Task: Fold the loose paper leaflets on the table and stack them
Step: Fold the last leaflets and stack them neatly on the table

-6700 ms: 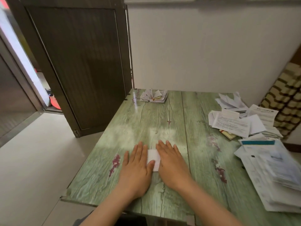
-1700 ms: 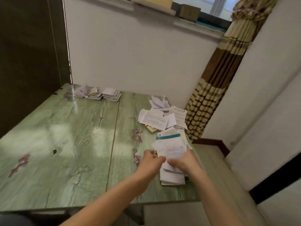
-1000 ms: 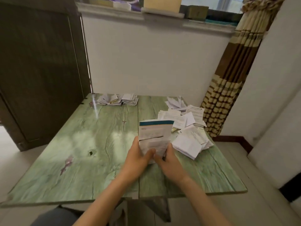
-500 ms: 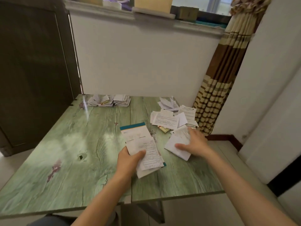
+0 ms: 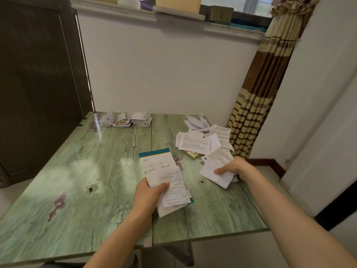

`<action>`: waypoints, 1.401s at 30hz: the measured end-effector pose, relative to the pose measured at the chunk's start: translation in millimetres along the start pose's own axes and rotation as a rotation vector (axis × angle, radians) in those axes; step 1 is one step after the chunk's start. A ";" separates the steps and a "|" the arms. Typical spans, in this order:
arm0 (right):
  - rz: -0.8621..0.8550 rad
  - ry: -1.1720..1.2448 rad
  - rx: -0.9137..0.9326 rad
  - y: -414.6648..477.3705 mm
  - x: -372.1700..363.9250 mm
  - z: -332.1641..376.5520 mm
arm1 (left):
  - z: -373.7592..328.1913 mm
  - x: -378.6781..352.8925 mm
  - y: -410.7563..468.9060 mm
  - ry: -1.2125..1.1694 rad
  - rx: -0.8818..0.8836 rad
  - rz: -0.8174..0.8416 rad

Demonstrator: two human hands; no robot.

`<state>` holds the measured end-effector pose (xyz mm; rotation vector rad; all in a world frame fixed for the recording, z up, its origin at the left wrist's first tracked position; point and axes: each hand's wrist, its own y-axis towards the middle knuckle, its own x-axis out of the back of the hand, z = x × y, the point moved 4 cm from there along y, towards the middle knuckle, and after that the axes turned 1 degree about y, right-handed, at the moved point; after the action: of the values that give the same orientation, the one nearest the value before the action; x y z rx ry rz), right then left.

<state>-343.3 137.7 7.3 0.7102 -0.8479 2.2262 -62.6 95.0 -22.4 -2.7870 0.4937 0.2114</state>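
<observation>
Leaflet stack folded at the counter's far edge, loose pile waiting. Teal-banded leaflet gripped unfolded by left hand; right hand pinching a white sheet.

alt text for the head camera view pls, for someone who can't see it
A person's left hand grips a long teal-banded leaflet at a green wood-grain table, while the right hand holds white sheets at the near end of a loose pile on the right. A stack of folded leaflets sits at the far edge.
</observation>
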 end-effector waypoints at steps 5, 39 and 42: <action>-0.022 0.276 -0.027 -10.5 7.8 -5.5 | 2.5 2.6 3.3 0.017 0.009 -0.015; 0.212 0.598 0.744 -136.1 -134.2 31.9 | -18.9 7.8 -4.9 0.326 -0.499 0.154; 0.204 0.635 0.712 -135.1 -141.9 29.0 | -19.0 6.6 -7.3 0.239 -0.502 0.125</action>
<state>-146.9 143.0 -18.1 0.1635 0.2135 2.7107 -52.2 93.4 -3.9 -3.2943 0.7651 0.0279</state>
